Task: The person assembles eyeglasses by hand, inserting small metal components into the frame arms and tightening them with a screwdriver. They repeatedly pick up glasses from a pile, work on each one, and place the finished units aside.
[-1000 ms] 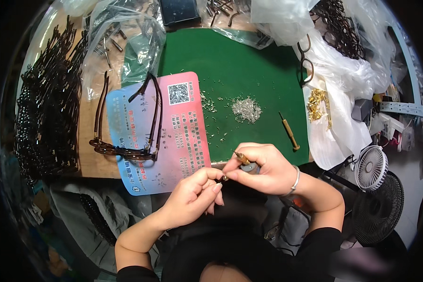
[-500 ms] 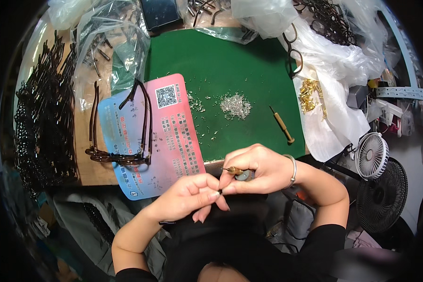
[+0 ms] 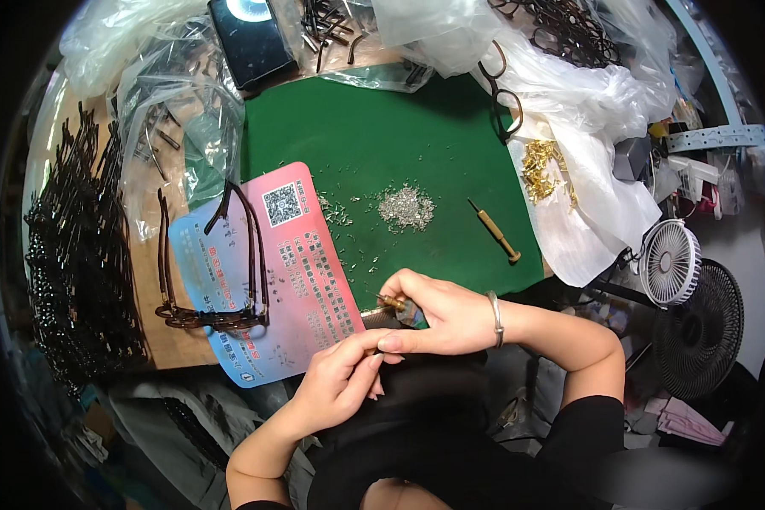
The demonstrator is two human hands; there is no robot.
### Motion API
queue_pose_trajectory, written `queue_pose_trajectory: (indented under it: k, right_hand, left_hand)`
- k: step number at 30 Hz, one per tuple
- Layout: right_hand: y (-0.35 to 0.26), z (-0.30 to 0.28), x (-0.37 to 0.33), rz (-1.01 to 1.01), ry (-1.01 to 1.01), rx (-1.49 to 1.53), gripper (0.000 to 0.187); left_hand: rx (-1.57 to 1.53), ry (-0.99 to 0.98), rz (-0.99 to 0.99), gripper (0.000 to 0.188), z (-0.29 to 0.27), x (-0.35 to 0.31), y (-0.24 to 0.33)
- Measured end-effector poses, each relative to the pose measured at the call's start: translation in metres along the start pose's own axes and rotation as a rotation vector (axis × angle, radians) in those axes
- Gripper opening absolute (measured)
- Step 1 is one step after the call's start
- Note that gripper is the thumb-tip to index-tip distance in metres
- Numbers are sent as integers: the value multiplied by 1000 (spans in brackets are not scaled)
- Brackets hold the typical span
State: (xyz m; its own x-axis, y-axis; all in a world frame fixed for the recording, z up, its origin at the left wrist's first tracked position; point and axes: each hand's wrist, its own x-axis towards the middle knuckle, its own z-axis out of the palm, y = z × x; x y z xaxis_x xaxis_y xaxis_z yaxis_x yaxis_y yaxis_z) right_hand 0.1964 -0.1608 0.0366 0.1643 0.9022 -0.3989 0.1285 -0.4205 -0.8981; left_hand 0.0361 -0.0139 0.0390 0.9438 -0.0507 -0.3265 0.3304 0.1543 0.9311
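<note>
My right hand [image 3: 450, 316] keeps a small screwdriver [image 3: 410, 313] in its curled fingers, the thin brass tip pointing left past the mat's near edge. Its thumb meets the fingers of my left hand [image 3: 338, 384], which are bent and pressed together. Whatever the left fingers pinch is hidden. Beyond the hands, a heap of tiny silver screws [image 3: 406, 208] lies on a green mat [image 3: 357, 119], with loose ones scattered around. A second, brass-coloured screwdriver [image 3: 496, 236] rests right of the heap. Brown eyeglass frames [image 3: 214, 320] lie on a pink-and-blue printed card [image 3: 314, 289] at left.
Dark temple arms [image 3: 85, 263] are piled along the left edge. Clear plastic bags [image 3: 178, 93] and a black box [image 3: 251, 47] stand at the back. Gold-coloured small parts [image 3: 542, 174] sit on white wrapping at right, near a white fan [image 3: 670, 263].
My right hand has turned, drawing the screwdriver's tip up and leftward, away from the left fingertips. My left hand has lowered slightly. The whole view has shifted a little.
</note>
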Motion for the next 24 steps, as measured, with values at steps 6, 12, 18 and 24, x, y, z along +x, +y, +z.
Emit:
queue_pose_trajectory:
  k: [6, 12, 18, 24]
  right_hand:
    - [-4, -16, -30, 77, 303, -394, 41]
    - [18, -4, -11, -103, 515, -874, 43]
    - [18, -1, -3, -114, 553, -940, 45]
    - [14, -1, -5, -46, 555, -948, 44]
  left_hand:
    - [99, 276, -20, 28, -3, 6, -10]
    - [242, 383, 50, 27, 5, 26, -17]
    - [273, 384, 59, 27, 3, 27, -20]
    - [-5, 389, -37, 24, 0, 15, -22]
